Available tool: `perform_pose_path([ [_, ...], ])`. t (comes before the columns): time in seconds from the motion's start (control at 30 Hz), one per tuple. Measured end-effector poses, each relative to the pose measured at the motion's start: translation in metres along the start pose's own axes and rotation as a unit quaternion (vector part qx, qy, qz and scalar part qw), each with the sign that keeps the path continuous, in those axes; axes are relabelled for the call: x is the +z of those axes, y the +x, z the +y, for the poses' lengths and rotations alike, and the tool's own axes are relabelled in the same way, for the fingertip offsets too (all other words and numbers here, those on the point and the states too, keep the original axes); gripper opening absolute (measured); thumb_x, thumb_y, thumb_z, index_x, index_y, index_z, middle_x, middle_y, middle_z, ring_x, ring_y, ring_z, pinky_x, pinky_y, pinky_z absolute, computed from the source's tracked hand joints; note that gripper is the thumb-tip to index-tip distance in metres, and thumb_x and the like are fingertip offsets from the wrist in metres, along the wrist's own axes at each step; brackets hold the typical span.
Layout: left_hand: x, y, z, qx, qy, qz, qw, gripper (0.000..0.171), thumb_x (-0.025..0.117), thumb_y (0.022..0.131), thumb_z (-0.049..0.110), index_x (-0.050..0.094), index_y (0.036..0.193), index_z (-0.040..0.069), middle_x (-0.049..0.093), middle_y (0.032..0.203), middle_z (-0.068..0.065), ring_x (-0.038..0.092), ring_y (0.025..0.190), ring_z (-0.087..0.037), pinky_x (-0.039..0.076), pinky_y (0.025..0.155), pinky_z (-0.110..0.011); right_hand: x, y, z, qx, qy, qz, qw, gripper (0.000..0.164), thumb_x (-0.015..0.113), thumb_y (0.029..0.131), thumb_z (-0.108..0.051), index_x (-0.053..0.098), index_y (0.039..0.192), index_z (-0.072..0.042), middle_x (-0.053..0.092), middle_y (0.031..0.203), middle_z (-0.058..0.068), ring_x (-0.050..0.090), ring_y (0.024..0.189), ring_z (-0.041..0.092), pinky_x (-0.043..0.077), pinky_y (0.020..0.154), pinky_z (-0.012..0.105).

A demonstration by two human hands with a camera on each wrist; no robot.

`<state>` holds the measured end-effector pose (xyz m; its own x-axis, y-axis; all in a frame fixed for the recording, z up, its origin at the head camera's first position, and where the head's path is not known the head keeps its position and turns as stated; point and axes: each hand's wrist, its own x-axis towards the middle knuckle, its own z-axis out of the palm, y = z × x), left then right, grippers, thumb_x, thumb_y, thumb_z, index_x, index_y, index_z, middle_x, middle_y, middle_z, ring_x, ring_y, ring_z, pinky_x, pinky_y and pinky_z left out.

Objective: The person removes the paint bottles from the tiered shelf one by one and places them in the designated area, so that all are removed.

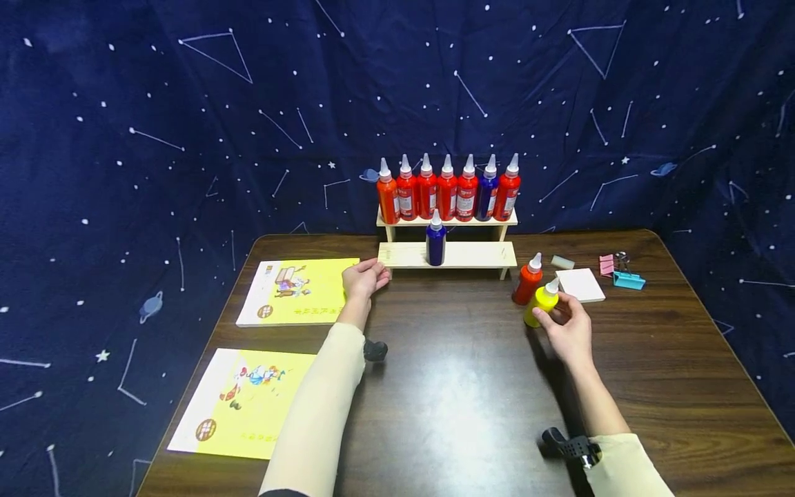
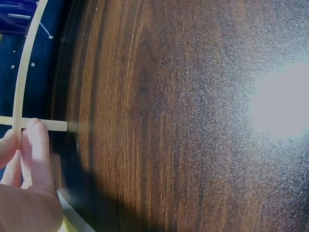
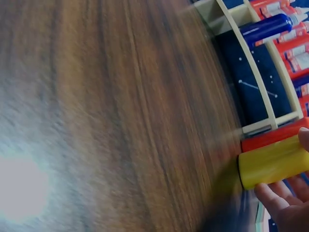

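Note:
My left hand (image 1: 365, 279) pinches the left end of a two-tier wooden rack's lower board (image 1: 404, 255). In the left wrist view the thumb lies on one face of that board (image 2: 25, 72), the fingers on the other. A yellow squeeze bottle (image 1: 539, 308) with a white pointed cap is gripped by my right hand (image 1: 571, 333), thumb on one side and fingers on the other. Whether its base touches the table is unclear. Right behind it stands a red squeeze bottle (image 1: 526, 284). One dark blue bottle (image 1: 436, 246) stands upright on the lower board.
Several red bottles (image 1: 426, 196), an orange one (image 1: 388, 200) and a blue one (image 1: 486, 196) line the upper tier. Two yellow-covered books (image 1: 310, 290) lie at left. A white pad (image 1: 581, 285), an eraser-like block (image 1: 562, 262) and binder clips (image 1: 629, 280) lie at right.

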<state>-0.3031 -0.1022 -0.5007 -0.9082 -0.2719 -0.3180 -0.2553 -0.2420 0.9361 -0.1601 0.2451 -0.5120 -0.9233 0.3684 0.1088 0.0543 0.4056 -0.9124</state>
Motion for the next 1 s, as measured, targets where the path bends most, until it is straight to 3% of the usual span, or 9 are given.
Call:
perform_pose_path([
  [0.23,-0.004,0.002,-0.001,0.002,0.009,0.004,0.9999,0.024,0.066,0.088,0.001,0.067,0.112,-0.005,0.068,0.103,-0.026,0.071,0.084,-0.028,0.059,0.077,-0.036,0.003,0.007,0.002,0.001,0.018,-0.002,1.0,0.051,0.069,0.087,-0.006,0.045,0.13,0.008,0.054,0.126,0.027,0.056,0.112,0.037,0.046,0.1,0.049],
  [0.43,-0.003,0.005,-0.002,-0.004,0.006,-0.002,1.0,0.025,0.067,0.087,0.0,0.067,0.112,-0.005,0.071,0.083,-0.013,0.071,0.073,-0.019,0.059,0.077,-0.037,-0.003,0.003,-0.002,-0.008,0.033,0.014,0.999,0.052,0.07,0.085,-0.003,0.047,0.131,0.007,0.054,0.127,0.025,0.055,0.114,0.037,0.043,0.103,0.05],
  [0.53,-0.002,0.006,-0.003,-0.008,0.004,0.0,1.0,0.024,0.068,0.087,0.0,0.068,0.111,-0.004,0.071,0.086,-0.015,0.071,0.073,-0.019,0.059,0.076,-0.036,-0.007,-0.003,-0.021,-0.02,0.071,0.052,0.996,0.053,0.072,0.083,-0.001,0.049,0.13,0.006,0.056,0.124,0.021,0.056,0.112,0.03,0.05,0.099,0.037],
  [0.6,-0.003,0.005,-0.003,-0.01,0.003,0.002,0.9999,0.024,0.068,0.087,0.0,0.068,0.111,-0.004,0.071,0.091,-0.018,0.071,0.075,-0.021,0.059,0.076,-0.036,-0.008,-0.009,-0.041,-0.059,0.098,0.101,0.988,0.05,0.072,0.081,0.003,0.052,0.126,0.008,0.056,0.12,0.021,0.057,0.109,0.026,0.052,0.093,0.025],
  [0.67,-0.003,0.005,-0.002,-0.011,0.005,0.002,0.9999,0.024,0.067,0.087,0.0,0.068,0.111,-0.004,0.07,0.096,-0.02,0.071,0.077,-0.022,0.059,0.076,-0.036,-0.007,-0.014,-0.063,-0.119,0.12,0.152,0.974,0.044,0.07,0.078,0.007,0.055,0.12,0.011,0.056,0.114,0.022,0.058,0.105,0.025,0.053,0.086,0.017],
  [0.77,-0.004,0.004,-0.002,-0.01,0.007,0.001,0.9999,0.025,0.067,0.087,0.001,0.068,0.111,-0.004,0.071,0.095,-0.019,0.071,0.077,-0.021,0.059,0.076,-0.035,0.002,-0.015,-0.084,-0.229,0.118,0.197,0.946,0.036,0.067,0.075,0.013,0.059,0.111,0.014,0.056,0.109,0.026,0.057,0.101,0.031,0.053,0.085,0.02],
  [0.87,-0.003,0.004,-0.002,-0.008,0.009,0.0,0.9999,0.025,0.067,0.087,0.001,0.068,0.112,-0.003,0.071,0.095,-0.02,0.071,0.076,-0.022,0.059,0.075,-0.035,0.016,-0.004,-0.09,-0.293,0.104,0.173,0.935,0.035,0.067,0.075,0.014,0.062,0.109,0.009,0.058,0.109,0.021,0.057,0.1,0.03,0.053,0.087,0.024],
  [1.0,-0.003,0.004,-0.003,-0.004,0.011,-0.002,0.9999,0.024,0.067,0.088,0.001,0.068,0.111,-0.004,0.07,0.098,-0.022,0.071,0.079,-0.023,0.059,0.075,-0.035,0.042,0.013,-0.092,-0.295,0.05,0.07,0.952,0.047,0.072,0.077,0.003,0.061,0.122,-0.003,0.059,0.116,0.012,0.057,0.107,0.026,0.055,0.083,0.029],
])
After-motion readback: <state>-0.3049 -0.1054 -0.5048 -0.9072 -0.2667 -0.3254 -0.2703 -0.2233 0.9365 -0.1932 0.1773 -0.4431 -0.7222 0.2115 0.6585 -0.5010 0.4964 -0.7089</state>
